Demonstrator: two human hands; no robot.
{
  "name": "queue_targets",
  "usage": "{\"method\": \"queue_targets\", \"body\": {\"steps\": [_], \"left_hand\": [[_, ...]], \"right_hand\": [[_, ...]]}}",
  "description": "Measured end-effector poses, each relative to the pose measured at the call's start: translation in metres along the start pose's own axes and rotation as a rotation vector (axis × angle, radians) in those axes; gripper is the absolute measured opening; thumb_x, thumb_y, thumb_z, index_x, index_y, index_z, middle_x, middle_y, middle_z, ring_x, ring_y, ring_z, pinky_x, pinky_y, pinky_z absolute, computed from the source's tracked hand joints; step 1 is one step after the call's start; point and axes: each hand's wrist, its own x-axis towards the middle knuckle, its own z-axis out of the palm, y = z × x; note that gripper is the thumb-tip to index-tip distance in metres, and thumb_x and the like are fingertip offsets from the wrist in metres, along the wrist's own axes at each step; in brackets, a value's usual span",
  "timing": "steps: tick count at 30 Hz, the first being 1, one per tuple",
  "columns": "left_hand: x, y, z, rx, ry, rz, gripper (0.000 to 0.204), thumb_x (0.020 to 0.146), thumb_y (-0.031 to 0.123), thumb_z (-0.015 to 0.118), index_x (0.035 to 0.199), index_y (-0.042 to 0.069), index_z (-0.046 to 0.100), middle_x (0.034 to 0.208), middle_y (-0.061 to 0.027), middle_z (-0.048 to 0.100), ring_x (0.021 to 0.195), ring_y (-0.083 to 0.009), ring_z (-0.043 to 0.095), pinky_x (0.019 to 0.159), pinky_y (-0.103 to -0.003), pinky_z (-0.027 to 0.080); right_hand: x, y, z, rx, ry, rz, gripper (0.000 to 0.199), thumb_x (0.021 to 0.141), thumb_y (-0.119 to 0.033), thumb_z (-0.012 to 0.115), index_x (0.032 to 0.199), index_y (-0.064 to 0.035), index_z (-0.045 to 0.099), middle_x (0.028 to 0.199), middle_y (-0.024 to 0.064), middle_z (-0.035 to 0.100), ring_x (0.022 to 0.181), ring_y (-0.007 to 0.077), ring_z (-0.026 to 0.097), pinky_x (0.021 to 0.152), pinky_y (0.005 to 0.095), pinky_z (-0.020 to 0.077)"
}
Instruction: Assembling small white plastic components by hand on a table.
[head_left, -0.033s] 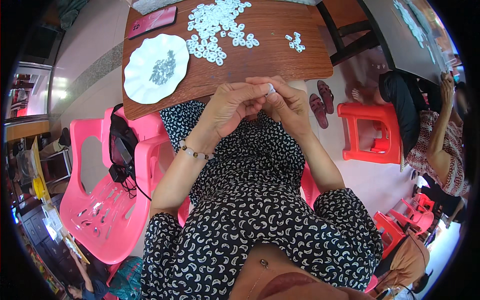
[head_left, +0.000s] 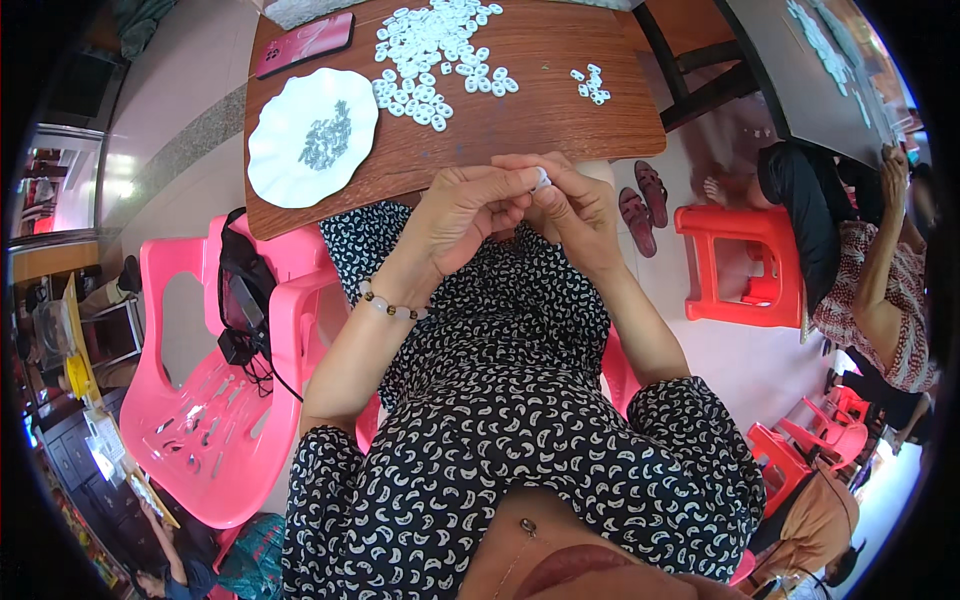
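Note:
In front of the table's near edge, my left hand [head_left: 465,212] and my right hand [head_left: 578,208] meet, fingertips closed on a small white plastic piece [head_left: 541,179] that they mostly cover. Up on the wooden table [head_left: 540,110] lies a loose heap of small white oval pieces with two holes [head_left: 430,40]. A smaller group of similar white pieces [head_left: 593,86] sits apart, to its right. Left of the heap, a white wavy-rimmed plate [head_left: 275,165] holds a pile of tiny grey bits [head_left: 328,135], too small to name.
A pink phone [head_left: 305,45] lies behind the plate. To my left stands a pink plastic chair [head_left: 205,430] with a black bag [head_left: 245,290] and cable on it. A red stool [head_left: 740,265], sandals [head_left: 643,208] and a seated person [head_left: 870,280] are at the right.

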Motion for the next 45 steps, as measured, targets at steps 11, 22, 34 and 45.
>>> {"method": "queue_targets", "body": {"steps": [11, 22, 34, 45], "left_hand": [[0.002, -0.008, 0.001, -0.077, -0.007, -0.005, 0.017, 0.085, 0.018, 0.069, 0.092, 0.002, 0.069, 0.078, -0.0003, 0.064, 0.071, -0.0065, 0.059, 0.065, -0.019, 0.047], [0.024, -0.006, 0.004, 0.100, 0.106, 0.186, 0.025, 0.090, 0.023, 0.065, 0.094, -0.001, 0.069, 0.083, -0.0036, 0.067, 0.070, -0.0072, 0.056, 0.066, -0.020, 0.047], [0.032, 0.003, -0.004, 0.144, 0.051, 0.205, 0.021, 0.092, 0.020, 0.062, 0.097, 0.001, 0.068, 0.088, -0.0044, 0.068, 0.076, -0.0081, 0.058, 0.071, -0.021, 0.047], [0.038, 0.012, -0.024, 0.481, 0.164, 0.336, 0.032, 0.092, 0.028, 0.061, 0.085, -0.001, 0.070, 0.073, -0.0037, 0.068, 0.058, -0.0081, 0.056, 0.056, -0.022, 0.046]], "right_hand": [[-0.003, 0.016, 0.002, 0.023, 0.115, -0.090, 0.026, 0.096, -0.018, 0.054, 0.111, 0.0010, 0.065, 0.094, 0.0033, 0.062, 0.084, 0.0071, 0.056, 0.075, 0.0205, 0.0464], [0.020, 0.020, -0.009, 0.453, 0.002, 0.128, 0.051, 0.099, -0.034, 0.047, 0.134, 0.0027, 0.045, 0.116, 0.0111, 0.060, 0.101, 0.0146, 0.057, 0.089, 0.0283, 0.0473], [0.026, 0.011, -0.011, 0.492, 0.025, 0.194, 0.048, 0.097, -0.032, 0.050, 0.131, 0.0012, 0.048, 0.113, 0.0111, 0.061, 0.095, 0.0140, 0.059, 0.086, 0.0294, 0.0489], [0.053, 0.003, -0.018, 0.057, 0.080, 0.121, 0.035, 0.095, -0.026, 0.056, 0.117, 0.0007, 0.061, 0.102, 0.0082, 0.067, 0.085, 0.0100, 0.059, 0.075, 0.0245, 0.0493]]}}
